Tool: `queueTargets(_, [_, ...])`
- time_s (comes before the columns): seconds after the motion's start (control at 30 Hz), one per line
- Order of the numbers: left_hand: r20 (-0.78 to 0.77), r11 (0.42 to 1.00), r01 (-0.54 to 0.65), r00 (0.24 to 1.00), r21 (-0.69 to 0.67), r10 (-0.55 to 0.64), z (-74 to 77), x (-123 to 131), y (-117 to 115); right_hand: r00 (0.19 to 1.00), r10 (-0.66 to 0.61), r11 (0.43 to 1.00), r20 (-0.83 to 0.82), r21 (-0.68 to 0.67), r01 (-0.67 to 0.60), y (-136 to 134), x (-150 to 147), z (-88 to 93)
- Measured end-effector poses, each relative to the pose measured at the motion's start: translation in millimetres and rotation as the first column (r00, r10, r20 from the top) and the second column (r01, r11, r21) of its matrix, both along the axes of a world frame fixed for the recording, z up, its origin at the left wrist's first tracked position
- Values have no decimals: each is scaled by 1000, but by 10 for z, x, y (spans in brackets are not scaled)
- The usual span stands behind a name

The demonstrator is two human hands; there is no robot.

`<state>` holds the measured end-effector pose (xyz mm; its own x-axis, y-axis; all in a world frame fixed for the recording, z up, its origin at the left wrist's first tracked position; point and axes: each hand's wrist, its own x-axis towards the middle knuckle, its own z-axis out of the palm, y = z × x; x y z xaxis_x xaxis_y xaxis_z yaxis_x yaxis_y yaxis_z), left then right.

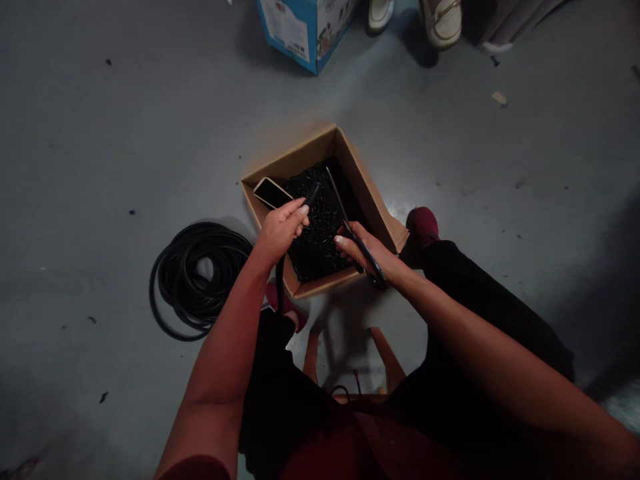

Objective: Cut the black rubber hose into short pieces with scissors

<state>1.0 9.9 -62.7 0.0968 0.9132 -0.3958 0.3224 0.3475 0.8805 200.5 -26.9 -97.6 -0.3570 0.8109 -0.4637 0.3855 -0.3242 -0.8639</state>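
Note:
In the head view my left hand (283, 227) is closed above a cardboard box (365, 177), pinching a black ribbed tube (313, 194). The tube's free end points up and to the right over the box. My right hand (363, 248) is wrapped round a pair of dark-handled scissors (371, 259), whose long thin blade reaches up toward the far side of the box. Between the tube and the blade there is a small gap. Small black cut pieces (317, 230) lie heaped in the box. Beside my left fingers a flat black rectangle with a light rim (273, 193) leans on the box's left wall.
A coil of black tubing (200, 280) lies on the floor left of the box. At the far side stand a blue carton (300, 33) and another person's shoes (445, 23). My feet flank the box, and wooden stool legs (387, 357) show below.

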Motion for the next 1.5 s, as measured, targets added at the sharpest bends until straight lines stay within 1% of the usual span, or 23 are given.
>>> queueTargets(0.1, [-96,998,59,994,37,-55,0,-16,2,1000,26,1000,-5,-11,-26,-8,2,4])
queueTargets(0.2, [-171,992,121,979,48,-111,30,-27,7,998,62,998,-2,-15,-62,-14,9,26])
queueTargets(0.37, [-312,977,211,931,25,-193,107,-40,15,991,130,991,39,4,-130,-30,16,50])
queueTargets(0.5, [-376,968,249,897,-6,-233,138,-47,6,983,165,986,83,2,-166,-38,14,69])
queueTargets(0.63, [-378,957,290,884,-20,-275,153,-53,-4,978,182,983,105,-20,-181,-40,13,108])
queueTargets(0.8, [-407,939,345,857,-5,-317,142,-69,8,972,208,978,109,-30,-206,-42,18,128])
queueTargets(1.13, [-425,935,354,844,-15,-326,155,-70,10,962,249,968,112,-47,-245,-53,19,104])
queueTargets(1.33, [-425,934,357,841,-30,-335,150,-72,5,967,233,972,106,-32,-231,-60,12,79])
queueTargets(1.5, [-409,911,411,824,-43,-391,143,-56,-7,964,237,971,124,-47,-233,-84,6,58])
